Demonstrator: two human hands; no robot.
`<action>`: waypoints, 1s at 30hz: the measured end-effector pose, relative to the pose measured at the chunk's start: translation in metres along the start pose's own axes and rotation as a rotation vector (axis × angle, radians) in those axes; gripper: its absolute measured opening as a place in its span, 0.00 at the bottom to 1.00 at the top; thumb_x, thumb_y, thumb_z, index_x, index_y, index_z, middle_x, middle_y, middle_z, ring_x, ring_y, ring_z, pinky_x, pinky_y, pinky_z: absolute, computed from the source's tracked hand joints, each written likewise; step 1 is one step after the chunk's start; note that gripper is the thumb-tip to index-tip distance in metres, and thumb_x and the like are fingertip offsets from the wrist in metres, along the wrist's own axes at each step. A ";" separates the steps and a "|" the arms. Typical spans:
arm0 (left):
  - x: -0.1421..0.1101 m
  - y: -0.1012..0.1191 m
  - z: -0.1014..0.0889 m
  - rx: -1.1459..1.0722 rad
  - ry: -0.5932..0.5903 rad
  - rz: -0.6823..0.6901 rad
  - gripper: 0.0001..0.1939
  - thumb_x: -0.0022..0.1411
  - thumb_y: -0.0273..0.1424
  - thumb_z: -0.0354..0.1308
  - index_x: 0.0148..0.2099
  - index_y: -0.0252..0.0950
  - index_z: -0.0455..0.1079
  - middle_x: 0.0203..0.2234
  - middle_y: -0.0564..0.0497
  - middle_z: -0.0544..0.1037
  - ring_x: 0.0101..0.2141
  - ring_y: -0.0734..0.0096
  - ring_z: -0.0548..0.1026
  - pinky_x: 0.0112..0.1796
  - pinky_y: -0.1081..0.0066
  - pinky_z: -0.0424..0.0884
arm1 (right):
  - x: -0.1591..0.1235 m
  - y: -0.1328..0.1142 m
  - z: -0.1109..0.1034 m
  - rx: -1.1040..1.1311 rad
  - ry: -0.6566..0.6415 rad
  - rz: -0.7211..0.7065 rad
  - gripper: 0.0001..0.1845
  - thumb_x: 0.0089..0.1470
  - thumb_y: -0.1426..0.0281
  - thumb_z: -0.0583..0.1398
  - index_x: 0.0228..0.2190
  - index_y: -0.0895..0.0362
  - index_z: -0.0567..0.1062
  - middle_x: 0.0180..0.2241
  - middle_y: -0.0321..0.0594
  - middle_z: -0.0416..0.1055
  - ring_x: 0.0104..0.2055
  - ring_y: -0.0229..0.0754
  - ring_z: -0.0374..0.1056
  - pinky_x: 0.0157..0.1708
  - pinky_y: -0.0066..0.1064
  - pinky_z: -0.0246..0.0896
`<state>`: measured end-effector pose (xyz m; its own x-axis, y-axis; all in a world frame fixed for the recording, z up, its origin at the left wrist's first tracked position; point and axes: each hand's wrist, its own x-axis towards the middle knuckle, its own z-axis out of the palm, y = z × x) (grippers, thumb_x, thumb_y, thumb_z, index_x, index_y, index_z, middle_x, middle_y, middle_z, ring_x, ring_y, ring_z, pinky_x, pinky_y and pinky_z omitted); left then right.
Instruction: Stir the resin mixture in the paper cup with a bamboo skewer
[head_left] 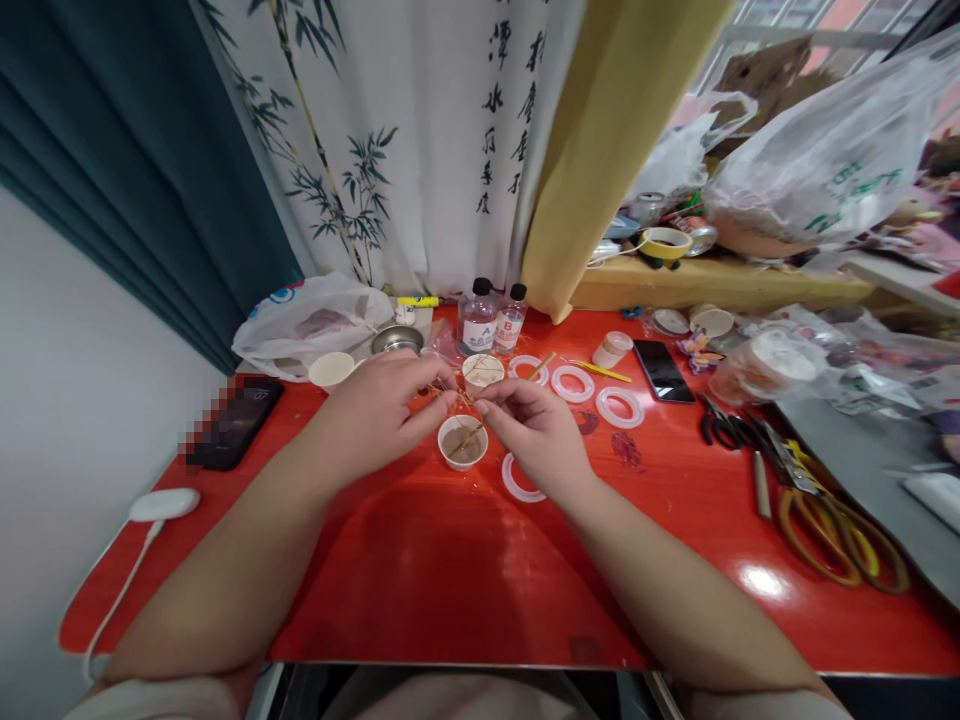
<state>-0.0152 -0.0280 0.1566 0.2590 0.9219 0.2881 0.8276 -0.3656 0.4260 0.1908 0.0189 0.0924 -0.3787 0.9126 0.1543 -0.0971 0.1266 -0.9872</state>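
Observation:
My left hand (382, 410) and my right hand (529, 425) meet over a red table (450, 570), fingers pinched together. Between the fingertips runs a thin, pale strand or sliver that I cannot make out clearly. Just below the fingertips stands a small white cup (463, 442) of brownish liquid with a wooden stick leaning in it. A second small cup (482, 371) sits right behind the hands. A white ring (519, 482) lies flat by my right wrist.
Two small bottles marked A (477, 318) and B (511, 318) stand at the back, with more white rings (571, 383) beside them. A black phone (663, 370), scissors (825, 525) and pliers lie to the right; another phone (234, 422) and a white device (163, 503) lie to the left.

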 end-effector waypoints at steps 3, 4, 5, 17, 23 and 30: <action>-0.002 0.001 0.001 0.004 0.015 0.048 0.08 0.70 0.37 0.58 0.43 0.41 0.77 0.36 0.51 0.83 0.39 0.63 0.76 0.41 0.63 0.67 | -0.001 -0.002 0.001 0.065 -0.001 0.029 0.14 0.54 0.57 0.72 0.33 0.54 0.79 0.27 0.33 0.73 0.25 0.34 0.63 0.27 0.30 0.61; -0.002 0.001 0.001 0.011 0.020 0.070 0.08 0.70 0.36 0.58 0.43 0.41 0.77 0.36 0.52 0.83 0.38 0.63 0.76 0.41 0.63 0.67 | -0.001 -0.002 0.002 0.072 -0.007 0.030 0.15 0.54 0.57 0.72 0.33 0.54 0.79 0.27 0.34 0.73 0.26 0.34 0.63 0.28 0.30 0.62; -0.002 0.000 0.002 0.017 0.025 0.090 0.08 0.70 0.36 0.59 0.43 0.41 0.78 0.35 0.52 0.84 0.38 0.63 0.76 0.41 0.63 0.67 | -0.002 -0.002 0.002 0.072 -0.019 0.024 0.15 0.53 0.56 0.72 0.33 0.54 0.79 0.28 0.34 0.74 0.26 0.35 0.64 0.28 0.31 0.63; 0.002 -0.010 0.009 0.077 -0.031 0.216 0.11 0.72 0.35 0.60 0.38 0.44 0.82 0.28 0.52 0.82 0.33 0.65 0.73 0.36 0.65 0.64 | -0.008 0.000 0.002 -0.217 -0.041 -0.189 0.07 0.58 0.63 0.69 0.35 0.53 0.82 0.31 0.38 0.78 0.27 0.37 0.64 0.27 0.32 0.60; 0.003 -0.016 0.005 0.126 0.058 0.148 0.11 0.72 0.34 0.58 0.40 0.42 0.81 0.33 0.50 0.84 0.35 0.63 0.75 0.40 0.62 0.66 | -0.004 -0.013 -0.010 -0.443 -0.019 -0.367 0.02 0.62 0.69 0.66 0.37 0.53 0.82 0.32 0.37 0.79 0.26 0.36 0.63 0.27 0.31 0.59; 0.002 -0.030 -0.001 0.177 0.089 -0.091 0.08 0.67 0.34 0.61 0.39 0.42 0.82 0.32 0.50 0.84 0.34 0.61 0.76 0.36 0.63 0.68 | 0.008 -0.004 -0.022 -0.839 -0.301 -0.361 0.04 0.64 0.71 0.65 0.38 0.55 0.82 0.36 0.42 0.81 0.37 0.43 0.76 0.39 0.35 0.67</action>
<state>-0.0397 -0.0149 0.1450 0.1404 0.9323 0.3333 0.9221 -0.2457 0.2988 0.2084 0.0341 0.0970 -0.6868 0.6407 0.3434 0.3916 0.7241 -0.5677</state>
